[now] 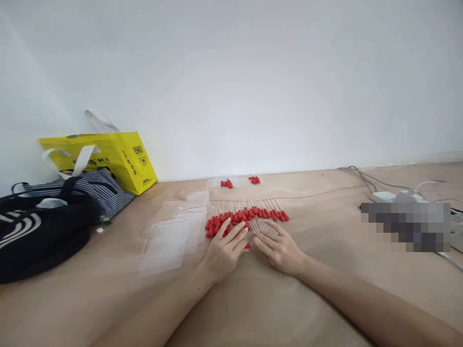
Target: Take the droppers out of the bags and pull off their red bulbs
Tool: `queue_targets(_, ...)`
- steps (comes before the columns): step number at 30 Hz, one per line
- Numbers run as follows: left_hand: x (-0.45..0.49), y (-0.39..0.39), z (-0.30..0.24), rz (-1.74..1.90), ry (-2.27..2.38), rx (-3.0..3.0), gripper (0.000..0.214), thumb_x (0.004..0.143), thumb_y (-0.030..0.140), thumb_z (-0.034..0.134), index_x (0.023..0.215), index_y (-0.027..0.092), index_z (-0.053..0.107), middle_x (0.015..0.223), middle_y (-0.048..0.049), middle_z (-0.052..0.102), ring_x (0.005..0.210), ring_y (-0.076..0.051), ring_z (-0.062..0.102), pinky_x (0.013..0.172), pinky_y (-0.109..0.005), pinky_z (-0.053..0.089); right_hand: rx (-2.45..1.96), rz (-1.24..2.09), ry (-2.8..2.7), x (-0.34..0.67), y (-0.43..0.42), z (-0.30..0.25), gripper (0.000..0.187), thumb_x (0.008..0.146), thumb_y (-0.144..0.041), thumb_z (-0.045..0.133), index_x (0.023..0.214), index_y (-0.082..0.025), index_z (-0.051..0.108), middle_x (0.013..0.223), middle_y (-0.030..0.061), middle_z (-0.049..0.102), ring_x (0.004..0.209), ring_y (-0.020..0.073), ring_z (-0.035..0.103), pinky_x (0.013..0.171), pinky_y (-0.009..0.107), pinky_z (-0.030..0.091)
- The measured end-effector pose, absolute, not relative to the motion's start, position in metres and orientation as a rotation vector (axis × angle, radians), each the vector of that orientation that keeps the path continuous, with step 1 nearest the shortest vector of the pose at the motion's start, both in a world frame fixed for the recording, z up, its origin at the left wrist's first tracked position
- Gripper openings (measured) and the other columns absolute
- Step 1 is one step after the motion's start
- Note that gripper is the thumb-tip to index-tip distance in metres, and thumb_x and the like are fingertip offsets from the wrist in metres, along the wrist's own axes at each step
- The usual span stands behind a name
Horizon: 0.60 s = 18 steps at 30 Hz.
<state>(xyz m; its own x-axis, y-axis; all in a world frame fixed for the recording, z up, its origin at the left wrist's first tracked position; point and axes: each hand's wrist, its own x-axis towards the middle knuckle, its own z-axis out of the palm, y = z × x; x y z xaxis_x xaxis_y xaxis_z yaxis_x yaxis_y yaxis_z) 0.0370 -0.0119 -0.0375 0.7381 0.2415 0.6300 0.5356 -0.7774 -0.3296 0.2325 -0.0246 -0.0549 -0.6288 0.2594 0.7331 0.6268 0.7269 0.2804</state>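
A row of glass droppers with red rubber bulbs [253, 212] lies in front of me, their clear stems pointing to the wall. My left hand [224, 249] is closed at the near left of this row. A single red rubber bulb [248, 246] shows at its fingertips, beside the right fingertips. My right hand [280, 248] is closed too, with thumb and fingers brought together; what they hold is hidden. Just beyond its fingers lie several bare glass tubes [261, 224], side by side.
Clear zip bags [170, 241] overlap on the left. Farther back, bags [240, 182] hold red-bulbed pieces. A yellow bag [133, 161], a striped bag [104, 193] and a black bag [43, 236] stand far left. Cables and a white power strip [383, 196] lie on the right.
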Motion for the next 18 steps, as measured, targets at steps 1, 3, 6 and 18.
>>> queue_targets(1,0.036,-0.012,-0.038,-0.788,-0.581,-2.438,0.017,0.085,0.019,0.044,0.081,0.015,0.060,0.108,-0.0067,0.060,0.112,-0.020,0.046,0.101,-0.046,0.024,-0.660,-0.699,-2.238,0.233,-0.025,-0.056,0.025,0.082,-0.006,0.034,0.090,-0.012,0.057,0.091,0.0081,0.065,0.086,0.0147,0.058,0.098,0.044,0.030)
queue_targets(3,0.036,-0.012,-0.039,-0.786,-0.570,-2.441,0.016,0.085,0.019,0.045,0.078,0.016,0.060,0.108,-0.0060,0.060,0.112,-0.020,0.046,0.101,-0.047,0.023,-0.642,-0.716,-2.237,0.233,-0.025,-0.057,0.025,0.081,-0.006,0.035,0.090,-0.011,0.057,0.092,0.0089,0.065,0.085,0.0148,0.058,0.098,0.044,0.031)
queue_targets(6,0.036,-0.013,-0.041,-0.779,-0.566,-2.448,0.016,0.084,0.018,0.046,0.077,0.017,0.060,0.109,-0.0045,0.060,0.113,-0.020,0.045,0.101,-0.049,0.023,-0.619,-0.738,-2.236,0.231,-0.025,-0.059,0.023,0.081,-0.006,0.036,0.090,-0.011,0.057,0.092,0.0091,0.065,0.083,0.0141,0.058,0.098,0.043,0.031)
queue_targets(18,-0.022,0.000,-0.032,-0.946,-0.952,-2.341,0.020,0.085,0.019,0.042,0.094,0.018,0.059,0.084,-0.0065,0.060,0.078,-0.017,0.055,0.067,-0.032,0.047,-0.989,-0.674,-2.096,0.272,-0.013,-0.065,0.028,0.080,-0.005,0.036,0.095,-0.016,0.057,0.085,0.0064,0.062,0.073,0.0144,0.056,0.072,0.032,0.044)
